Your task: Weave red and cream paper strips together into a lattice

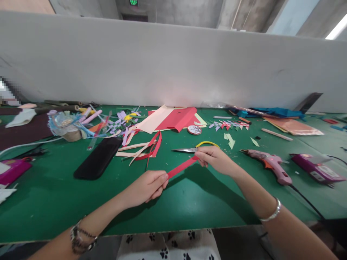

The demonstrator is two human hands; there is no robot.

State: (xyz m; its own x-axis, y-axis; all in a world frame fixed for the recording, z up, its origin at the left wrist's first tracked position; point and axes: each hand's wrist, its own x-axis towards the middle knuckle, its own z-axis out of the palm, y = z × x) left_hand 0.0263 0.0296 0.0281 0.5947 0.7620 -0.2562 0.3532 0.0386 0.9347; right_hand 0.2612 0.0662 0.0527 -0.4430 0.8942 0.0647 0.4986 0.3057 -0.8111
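Left hand (pixel 148 187) and right hand (pixel 214 159) each pinch an end of a red strip (pixel 182 167) mid-frame, apparently taut, above bare green mat (pixel 189 202); scissors (pixel 189 148) lie just behind.

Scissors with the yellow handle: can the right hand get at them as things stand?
Probably yes: the scissors lie just beyond the right hand, nothing between, though that hand is pinching the red paper strip.

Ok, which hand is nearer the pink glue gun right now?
Right. The right hand, pinching one end of the red paper strip, sits just left of the pink glue gun; the left hand holds the other end, farther left.
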